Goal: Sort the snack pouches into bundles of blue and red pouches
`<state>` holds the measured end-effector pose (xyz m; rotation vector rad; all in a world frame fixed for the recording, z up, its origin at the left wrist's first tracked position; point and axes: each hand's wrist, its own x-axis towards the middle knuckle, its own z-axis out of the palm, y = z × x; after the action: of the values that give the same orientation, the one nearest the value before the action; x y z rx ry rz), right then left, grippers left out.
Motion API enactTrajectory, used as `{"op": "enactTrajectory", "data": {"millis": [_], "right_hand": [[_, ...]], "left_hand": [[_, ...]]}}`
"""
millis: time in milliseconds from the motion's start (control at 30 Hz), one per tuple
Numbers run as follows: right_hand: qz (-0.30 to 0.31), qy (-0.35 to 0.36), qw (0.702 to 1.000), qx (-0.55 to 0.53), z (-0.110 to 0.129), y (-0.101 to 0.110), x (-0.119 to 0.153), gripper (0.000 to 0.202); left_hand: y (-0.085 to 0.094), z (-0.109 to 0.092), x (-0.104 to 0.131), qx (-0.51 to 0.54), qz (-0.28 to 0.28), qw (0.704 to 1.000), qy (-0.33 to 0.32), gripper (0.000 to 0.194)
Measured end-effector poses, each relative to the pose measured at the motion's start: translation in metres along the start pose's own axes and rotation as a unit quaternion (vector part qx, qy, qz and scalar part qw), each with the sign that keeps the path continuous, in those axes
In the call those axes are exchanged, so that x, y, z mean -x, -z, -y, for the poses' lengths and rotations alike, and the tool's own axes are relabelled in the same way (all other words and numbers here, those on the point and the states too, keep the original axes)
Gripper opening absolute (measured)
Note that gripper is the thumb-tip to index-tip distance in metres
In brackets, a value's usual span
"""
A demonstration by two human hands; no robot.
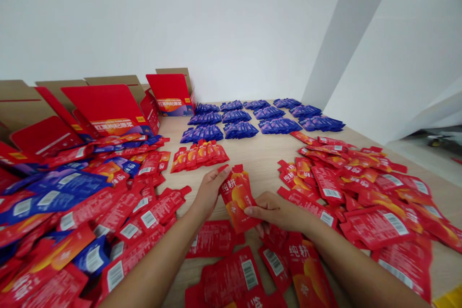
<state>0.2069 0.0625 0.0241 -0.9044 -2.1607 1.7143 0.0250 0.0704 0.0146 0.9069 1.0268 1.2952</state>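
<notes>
Over the middle of the table, a red spouted pouch (236,198) printed with orange fruit is held between both hands, with at least one more red pouch edge showing behind it. My left hand (209,191) is closed on its upper left edge. At the lower right side, my right hand (277,212) pinches it, thumb on the front; part of those fingers is hidden. Just beyond the hands lies an overlapping row of red pouches (199,155). Loose red pouches (228,276), some with barcodes up, lie below the hands.
A heap of mixed red and blue pouches (68,187) covers the left side. Another red pile (364,178) spreads at right. Fanned stacks of blue pouches (241,129) stand at the back. Open red cardboard boxes (111,108) line the back left by the wall (231,19).
</notes>
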Motion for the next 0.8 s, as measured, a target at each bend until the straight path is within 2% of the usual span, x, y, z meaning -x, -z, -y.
{"op": "enactTrajectory", "data": {"millis": [233, 367, 500, 667, 733, 800], "right_hand": [[0.03, -0.003, 0.999, -0.031, -0.002, -0.001, -0.002, 0.057], [0.016, 0.002, 0.999, -0.04, -0.003, -0.001, -0.002, 0.054], [-0.047, 0.005, 0.997, -0.061, -0.008, -0.002, -0.007, 0.053], [-0.215, -0.022, 0.969, -0.115, -0.021, 0.015, -0.016, 0.054], [-0.27, -0.052, 0.956, -0.104, -0.026, 0.026, -0.017, 0.052], [-0.289, -0.087, 0.949, -0.087, -0.03, 0.035, -0.016, 0.048]], "left_hand": [[0.003, -0.003, 0.0, -0.13, -0.024, 0.987, -0.092, 0.033], [0.004, -0.002, 0.0, -0.134, -0.044, 0.986, -0.092, 0.035], [0.007, 0.002, -0.003, -0.087, -0.065, 0.992, -0.065, 0.044], [0.012, 0.01, -0.012, -0.044, 0.048, 0.998, 0.015, 0.052], [0.014, 0.014, -0.016, -0.079, 0.05, 0.996, 0.011, 0.048], [0.016, 0.019, -0.018, -0.161, 0.028, 0.986, -0.019, 0.039]]}}
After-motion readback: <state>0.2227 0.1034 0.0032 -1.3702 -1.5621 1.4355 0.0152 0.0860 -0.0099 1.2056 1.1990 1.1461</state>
